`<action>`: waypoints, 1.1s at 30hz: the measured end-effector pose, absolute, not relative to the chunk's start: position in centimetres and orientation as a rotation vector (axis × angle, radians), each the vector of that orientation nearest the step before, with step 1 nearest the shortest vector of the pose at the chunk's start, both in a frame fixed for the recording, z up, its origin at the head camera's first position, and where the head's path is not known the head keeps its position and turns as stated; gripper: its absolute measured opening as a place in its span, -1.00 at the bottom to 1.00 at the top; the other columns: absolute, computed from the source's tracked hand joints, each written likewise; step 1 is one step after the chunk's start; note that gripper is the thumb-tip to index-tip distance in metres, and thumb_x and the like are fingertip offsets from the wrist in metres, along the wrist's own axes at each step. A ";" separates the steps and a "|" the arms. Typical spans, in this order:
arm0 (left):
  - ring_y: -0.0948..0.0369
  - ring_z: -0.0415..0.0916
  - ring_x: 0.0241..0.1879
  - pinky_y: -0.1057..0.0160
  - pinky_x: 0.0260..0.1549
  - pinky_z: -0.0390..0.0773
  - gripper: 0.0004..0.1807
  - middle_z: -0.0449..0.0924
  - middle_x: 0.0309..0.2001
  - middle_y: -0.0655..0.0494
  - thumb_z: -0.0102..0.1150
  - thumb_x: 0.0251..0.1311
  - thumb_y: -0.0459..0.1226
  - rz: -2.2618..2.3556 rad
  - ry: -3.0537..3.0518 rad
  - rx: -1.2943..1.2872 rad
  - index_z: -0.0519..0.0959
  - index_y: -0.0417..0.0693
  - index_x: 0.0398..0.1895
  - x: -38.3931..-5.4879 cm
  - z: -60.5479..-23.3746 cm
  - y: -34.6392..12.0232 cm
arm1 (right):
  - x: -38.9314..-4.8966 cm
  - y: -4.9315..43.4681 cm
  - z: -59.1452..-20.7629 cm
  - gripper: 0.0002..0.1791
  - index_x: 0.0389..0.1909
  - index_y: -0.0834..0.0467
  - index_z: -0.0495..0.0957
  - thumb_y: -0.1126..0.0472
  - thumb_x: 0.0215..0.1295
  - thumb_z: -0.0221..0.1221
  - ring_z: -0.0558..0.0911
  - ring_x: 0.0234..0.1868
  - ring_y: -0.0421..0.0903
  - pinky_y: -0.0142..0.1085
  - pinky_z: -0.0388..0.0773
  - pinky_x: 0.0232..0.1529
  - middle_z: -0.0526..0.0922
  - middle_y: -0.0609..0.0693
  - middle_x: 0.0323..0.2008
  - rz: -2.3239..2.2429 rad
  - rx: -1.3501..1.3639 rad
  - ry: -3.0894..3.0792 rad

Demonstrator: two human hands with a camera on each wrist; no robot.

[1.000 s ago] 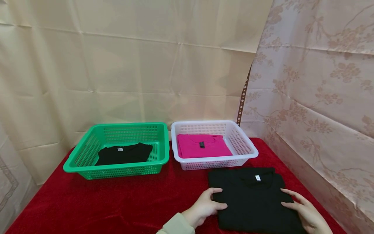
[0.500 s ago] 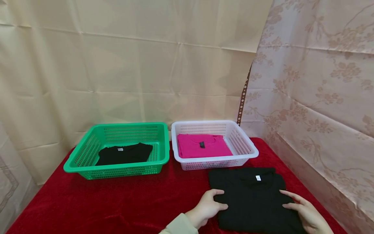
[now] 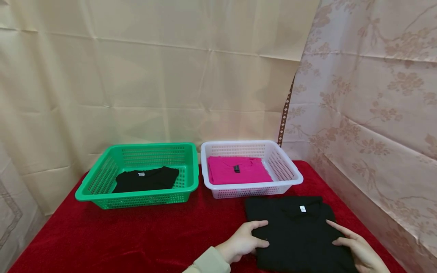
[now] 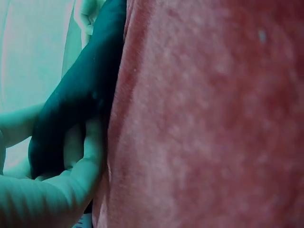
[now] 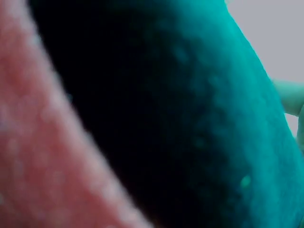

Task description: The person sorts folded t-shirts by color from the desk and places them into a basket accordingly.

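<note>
A folded black T-shirt (image 3: 298,239) with a white neck label lies at the front right of the table. My left hand (image 3: 240,242) grips its left side. In the left wrist view, fingers (image 4: 88,164) of that hand are tucked under the dark fabric (image 4: 71,95), while others lie over it. My right hand (image 3: 363,252) holds the opposite side, thumb and forefinger on top, its remaining fingers hidden. Up close in the right wrist view, the shirt's edge (image 5: 190,118) fills most of the picture.
Behind the shirt stands a white basket (image 3: 252,186) with a folded pink shirt (image 3: 239,172). To its left, a green basket (image 3: 143,197) contains a folded black garment (image 3: 146,180). Red plush cloth (image 3: 136,239) covers the table; curtains (image 3: 153,76) hang behind and at the sides.
My left hand has slid slightly right, farther over the shirt's left edge. My right hand's forefinger has shifted slightly inward over the fabric. The baskets stay put.
</note>
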State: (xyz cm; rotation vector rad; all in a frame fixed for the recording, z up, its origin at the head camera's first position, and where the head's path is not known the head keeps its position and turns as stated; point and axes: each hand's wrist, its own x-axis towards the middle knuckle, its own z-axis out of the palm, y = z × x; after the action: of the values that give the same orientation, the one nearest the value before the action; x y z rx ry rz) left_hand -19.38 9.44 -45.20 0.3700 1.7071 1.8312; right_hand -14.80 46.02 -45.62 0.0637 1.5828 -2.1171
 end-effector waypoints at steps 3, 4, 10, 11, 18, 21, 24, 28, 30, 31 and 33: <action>0.08 0.63 -0.04 -0.04 -0.11 0.69 -0.39 0.53 0.14 -0.03 0.24 0.17 -0.53 1.856 1.717 0.390 0.45 -0.12 0.33 -19.2 -44.8 9.5 | -14.7 46.0 -45.3 -0.38 0.05 -0.42 0.62 0.34 0.56 -0.26 0.65 0.09 -0.23 -0.15 0.58 0.18 0.65 -0.34 0.03 -2.167 0.049 1.504; 0.08 0.62 -0.03 -0.03 -0.10 0.69 -0.39 0.52 0.15 -0.03 0.24 0.16 -0.52 1.857 1.731 0.400 0.45 -0.11 0.33 -19.1 -44.7 9.5 | -14.7 45.9 -45.2 -0.38 0.06 -0.41 0.62 0.33 0.58 -0.27 0.65 0.11 -0.23 -0.15 0.57 0.20 0.64 -0.34 0.05 -2.184 0.042 1.475; 0.12 0.59 -0.01 0.02 -0.06 0.67 -0.38 0.52 0.18 -0.02 0.27 0.13 -0.51 1.857 1.796 0.436 0.48 -0.07 0.32 -18.8 -43.9 9.5 | -14.6 45.8 -44.7 -0.44 0.10 -0.38 0.61 0.22 0.63 -0.31 0.62 0.14 -0.25 -0.15 0.53 0.24 0.65 -0.34 0.07 -2.251 -0.010 1.365; 0.12 0.60 -0.02 0.02 -0.06 0.68 -0.37 0.53 0.17 -0.01 0.27 0.13 -0.51 1.865 1.790 0.438 0.48 -0.07 0.32 -18.8 -43.8 9.4 | -14.5 45.7 -44.6 -0.44 0.11 -0.37 0.60 0.22 0.63 -0.32 0.62 0.14 -0.25 -0.15 0.53 0.24 0.65 -0.33 0.07 -2.263 -0.033 1.350; 0.10 0.65 -0.02 0.01 -0.09 0.69 -0.26 0.59 0.13 -0.03 0.25 0.11 -0.56 1.912 1.695 0.457 0.37 -0.07 0.41 -18.7 -42.9 8.8 | -14.3 45.2 -44.7 -0.33 0.30 -0.20 0.50 0.28 0.63 -0.54 0.56 0.27 -0.15 -0.13 0.46 0.30 0.59 -0.17 0.24 -2.370 -0.311 1.088; 0.11 0.65 -0.03 0.01 -0.12 0.70 -0.21 0.59 0.12 -0.01 0.27 0.08 -0.57 1.901 1.676 0.440 0.33 -0.07 0.44 -18.6 -42.5 8.6 | -14.2 45.0 -44.7 -0.32 0.34 -0.13 0.47 0.28 0.62 -0.59 0.54 0.30 -0.12 -0.11 0.43 0.32 0.56 -0.12 0.27 -2.390 -0.371 1.011; 0.12 0.64 -0.07 0.03 -0.15 0.71 -0.16 0.57 0.11 0.02 0.30 0.05 -0.57 1.877 1.664 0.423 0.31 -0.05 0.45 -18.5 -42.2 8.3 | -14.1 44.9 -44.6 -0.31 0.34 -0.10 0.47 0.28 0.62 -0.60 0.54 0.30 -0.10 -0.12 0.44 0.31 0.56 -0.10 0.28 -2.397 -0.392 1.014; 0.14 0.65 -0.13 0.07 -0.20 0.72 -0.11 0.57 0.10 0.03 0.33 0.02 -0.57 1.860 1.642 0.421 0.27 -0.02 0.48 -18.2 -41.9 7.8 | -14.1 44.6 -44.4 -0.31 0.33 -0.11 0.48 0.32 0.61 -0.58 0.56 0.28 -0.10 -0.12 0.48 0.28 0.57 -0.10 0.26 -2.372 -0.385 1.076; 0.14 0.66 -0.15 0.08 -0.20 0.72 -0.09 0.56 0.09 0.04 0.33 0.01 -0.58 1.863 1.629 0.429 0.25 -0.01 0.49 -18.1 -41.8 7.5 | -14.0 44.6 -44.3 -0.31 0.32 -0.13 0.49 0.34 0.60 -0.57 0.57 0.26 -0.10 -0.12 0.50 0.26 0.58 -0.11 0.25 -2.349 -0.374 1.119; 0.14 0.66 -0.16 0.09 -0.20 0.72 -0.08 0.56 0.09 0.04 0.33 0.01 -0.58 1.866 1.622 0.434 0.24 -0.01 0.49 -18.0 -41.7 7.3 | -14.1 44.5 -44.2 -0.31 0.32 -0.15 0.49 0.34 0.60 -0.56 0.58 0.25 -0.09 -0.12 0.51 0.25 0.59 -0.12 0.25 -2.334 -0.365 1.145; 0.14 0.67 -0.17 0.09 -0.22 0.72 -0.05 0.56 0.08 0.03 0.33 -0.01 -0.60 1.876 1.610 0.445 0.23 -0.01 0.50 -18.0 -41.6 7.0 | -14.2 44.5 -44.2 -0.31 0.31 -0.19 0.49 0.35 0.60 -0.54 0.58 0.25 -0.09 -0.10 0.51 0.25 0.59 -0.14 0.25 -2.299 -0.344 1.194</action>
State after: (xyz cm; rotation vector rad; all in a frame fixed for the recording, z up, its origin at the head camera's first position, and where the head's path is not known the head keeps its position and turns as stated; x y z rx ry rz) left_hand -17.99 7.00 -41.65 0.4449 1.6103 1.8755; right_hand -14.19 44.50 -44.16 -0.3438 1.1942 -2.2985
